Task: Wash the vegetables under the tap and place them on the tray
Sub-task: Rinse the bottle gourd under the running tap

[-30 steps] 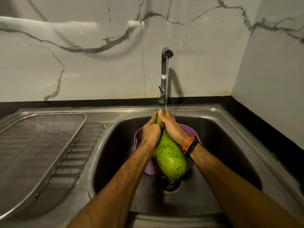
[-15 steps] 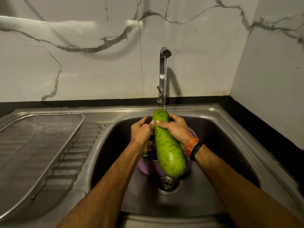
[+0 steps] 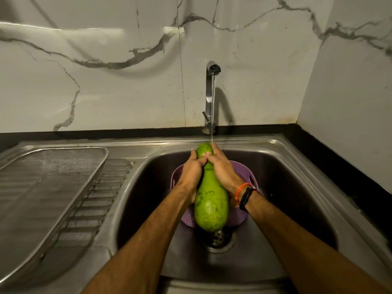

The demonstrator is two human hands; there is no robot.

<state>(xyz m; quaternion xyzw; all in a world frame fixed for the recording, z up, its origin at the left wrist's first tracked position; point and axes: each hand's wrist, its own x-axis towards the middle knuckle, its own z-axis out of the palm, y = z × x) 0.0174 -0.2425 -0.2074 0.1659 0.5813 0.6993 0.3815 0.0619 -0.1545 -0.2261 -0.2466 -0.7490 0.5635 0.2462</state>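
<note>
Gripping bottle gourd (image 3: 211, 205) neck w/ both hands, left hand (image 3: 192, 174) & right hand (image 3: 222, 170) fingers curled round it, under tap (image 3: 210, 96) stream, above purple basket (image 3: 250, 179) in sink (image 3: 297, 183); mesh tray (image 3: 53, 187) left of sink.

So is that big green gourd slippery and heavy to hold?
Probably slippery: the gourd has smooth skin and water from the tap runs onto its top. Likely heavy, since the left hand and the right hand both grip its narrow neck. It looks stiff, not floppy.
</note>
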